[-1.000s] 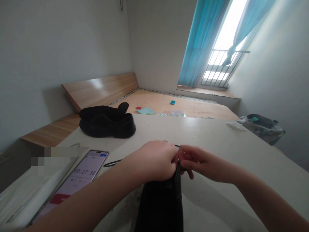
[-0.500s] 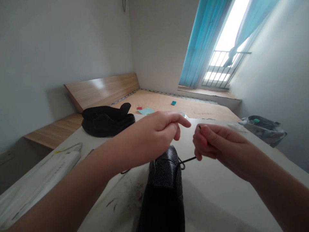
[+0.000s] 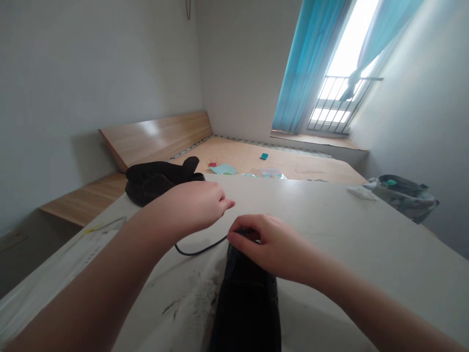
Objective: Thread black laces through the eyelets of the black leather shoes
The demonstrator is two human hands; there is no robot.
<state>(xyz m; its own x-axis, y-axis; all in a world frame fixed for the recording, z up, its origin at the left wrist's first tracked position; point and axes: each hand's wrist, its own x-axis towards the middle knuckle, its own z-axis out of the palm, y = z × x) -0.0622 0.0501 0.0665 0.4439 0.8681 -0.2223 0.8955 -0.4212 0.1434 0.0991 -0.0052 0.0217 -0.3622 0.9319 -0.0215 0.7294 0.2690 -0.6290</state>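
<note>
A black shoe (image 3: 245, 313) stands on the white table in front of me, its front part under my right hand. My right hand (image 3: 264, 242) is closed over it, thumb and fingertips pinched at the end of the visible run of dark shoelace (image 3: 200, 253). The lace curves left across the table and passes out of sight behind my left wrist. Just above and left of the shoe, my left hand (image 3: 205, 203) hovers with its fingers curled together. Whatever it may hold is hidden.
Another black shoe (image 3: 146, 188) lies at the table's far left. A plastic-wrapped white item (image 3: 78, 254) is at the left edge, a white tissue (image 3: 361, 193) at the right. Beyond stand a wooden bed (image 3: 234, 146) with small packets and a bag-lined bin (image 3: 403, 195).
My right hand has moved left from beside the shoe to over it. My left hand has drawn back left and its fingers have curled. A lace loop now shows left of the shoe.
</note>
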